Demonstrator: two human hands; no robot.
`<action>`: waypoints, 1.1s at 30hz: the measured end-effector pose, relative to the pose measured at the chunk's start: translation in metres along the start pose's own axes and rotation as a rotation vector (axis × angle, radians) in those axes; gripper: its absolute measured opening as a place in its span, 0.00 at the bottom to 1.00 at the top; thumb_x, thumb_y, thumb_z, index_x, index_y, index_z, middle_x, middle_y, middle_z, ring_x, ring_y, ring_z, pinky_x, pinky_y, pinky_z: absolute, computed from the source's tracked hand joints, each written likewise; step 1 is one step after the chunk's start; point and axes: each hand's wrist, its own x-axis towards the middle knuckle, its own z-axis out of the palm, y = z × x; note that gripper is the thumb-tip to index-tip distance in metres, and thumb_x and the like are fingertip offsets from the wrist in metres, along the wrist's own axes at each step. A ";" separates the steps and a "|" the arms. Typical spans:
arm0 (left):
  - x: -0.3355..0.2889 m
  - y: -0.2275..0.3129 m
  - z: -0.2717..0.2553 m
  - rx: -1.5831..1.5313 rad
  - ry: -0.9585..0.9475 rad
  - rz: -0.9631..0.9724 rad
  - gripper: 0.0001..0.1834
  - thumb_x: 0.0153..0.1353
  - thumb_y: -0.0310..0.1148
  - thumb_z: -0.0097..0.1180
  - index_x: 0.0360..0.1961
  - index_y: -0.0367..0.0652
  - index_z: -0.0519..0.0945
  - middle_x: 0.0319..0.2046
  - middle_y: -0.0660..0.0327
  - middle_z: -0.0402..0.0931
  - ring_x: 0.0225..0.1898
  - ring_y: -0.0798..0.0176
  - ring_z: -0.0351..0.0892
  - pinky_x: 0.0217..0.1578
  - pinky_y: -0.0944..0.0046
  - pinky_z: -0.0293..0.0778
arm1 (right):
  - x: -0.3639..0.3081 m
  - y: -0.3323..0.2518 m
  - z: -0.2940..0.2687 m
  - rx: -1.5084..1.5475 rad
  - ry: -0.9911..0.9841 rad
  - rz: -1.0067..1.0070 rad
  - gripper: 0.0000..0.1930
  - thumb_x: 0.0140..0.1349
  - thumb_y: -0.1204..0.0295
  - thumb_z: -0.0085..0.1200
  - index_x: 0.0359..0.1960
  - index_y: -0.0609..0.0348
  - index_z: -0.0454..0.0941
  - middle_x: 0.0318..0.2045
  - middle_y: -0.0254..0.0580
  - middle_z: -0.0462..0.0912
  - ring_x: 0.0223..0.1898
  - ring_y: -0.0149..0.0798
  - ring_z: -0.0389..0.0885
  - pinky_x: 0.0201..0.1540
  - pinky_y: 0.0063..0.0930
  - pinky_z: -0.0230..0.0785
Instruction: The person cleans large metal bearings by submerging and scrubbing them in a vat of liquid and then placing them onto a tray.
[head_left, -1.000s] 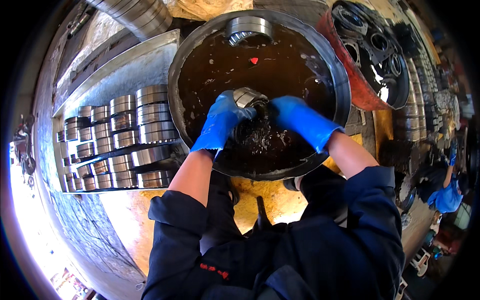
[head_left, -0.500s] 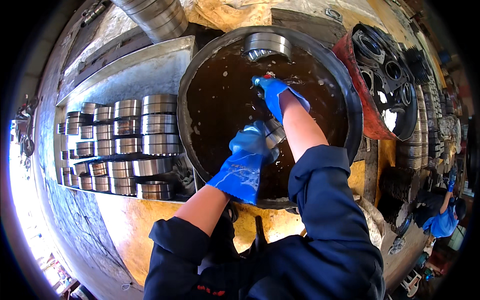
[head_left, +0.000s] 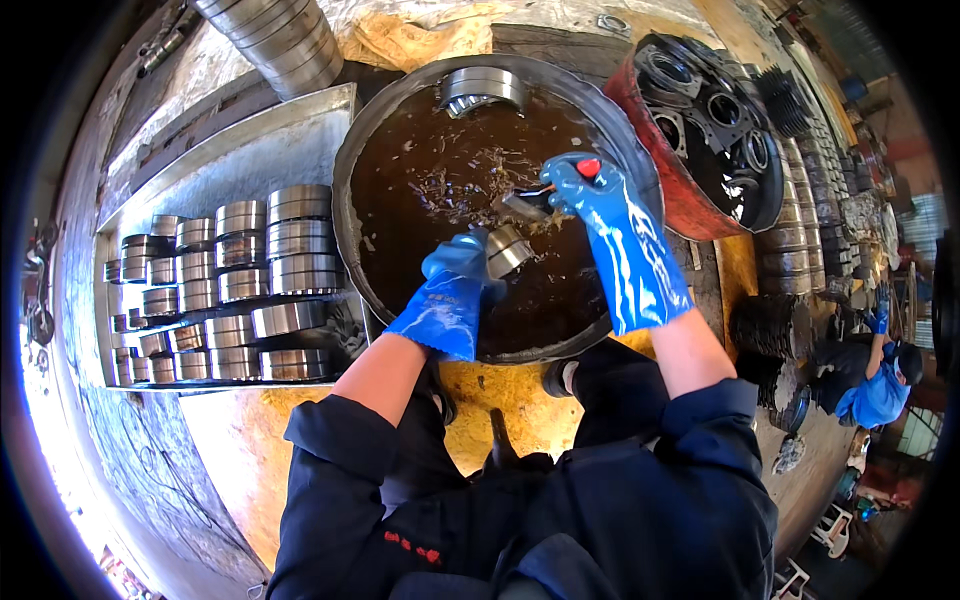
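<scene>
Both my hands wear long blue rubber gloves over a round black tub point(head_left: 351, 225) of dark brown liquid. My left hand point(head_left: 453, 280) is closed on a shiny metal bearing ring point(head_left: 509, 251), which is tilted at the liquid's surface. In my right hand point(head_left: 598, 205) is a brush point(head_left: 527, 207) with a red handle end showing above the glove. Its wet head hangs just above the ring, slightly blurred, and the liquid around it is splashing. A larger roller bearing point(head_left: 484, 88) sits at the tub's far rim, partly in the liquid.
Left of the tub, a metal tray point(head_left: 225, 150) holds rows of stacked bearing rings point(head_left: 300, 238). A column of rings point(head_left: 275, 40) rises behind it. At the right stands a red drum point(head_left: 640, 140) with dark metal parts inside. Farther right, a co-worker in blue point(head_left: 875, 395) bends low.
My right hand has lifted out of the liquid and swung to the right, bringing the brush into sight. The left hand still grips the ring, now more exposed. The liquid has become choppier.
</scene>
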 end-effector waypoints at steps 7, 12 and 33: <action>-0.017 0.000 -0.004 0.139 -0.054 -0.178 0.42 0.45 0.50 0.74 0.62 0.48 0.76 0.56 0.53 0.81 0.59 0.52 0.81 0.53 0.50 0.80 | -0.047 0.044 0.044 -0.296 -0.075 -0.073 0.09 0.66 0.68 0.61 0.41 0.60 0.85 0.32 0.37 0.87 0.32 0.30 0.84 0.38 0.27 0.78; -0.031 -0.018 0.002 0.310 -0.018 -0.246 0.27 0.56 0.44 0.67 0.56 0.46 0.81 0.54 0.56 0.83 0.57 0.50 0.83 0.47 0.42 0.79 | -0.038 0.058 0.056 -0.163 -0.143 0.046 0.13 0.64 0.63 0.62 0.34 0.61 0.87 0.25 0.35 0.86 0.26 0.28 0.82 0.31 0.25 0.74; -0.054 -0.036 -0.004 0.276 -0.054 -0.206 0.29 0.44 0.40 0.76 0.48 0.40 0.83 0.48 0.46 0.85 0.51 0.43 0.85 0.50 0.48 0.81 | -0.004 0.160 0.055 -0.462 0.011 0.671 0.26 0.70 0.55 0.42 0.59 0.58 0.79 0.62 0.54 0.78 0.61 0.47 0.78 0.63 0.40 0.67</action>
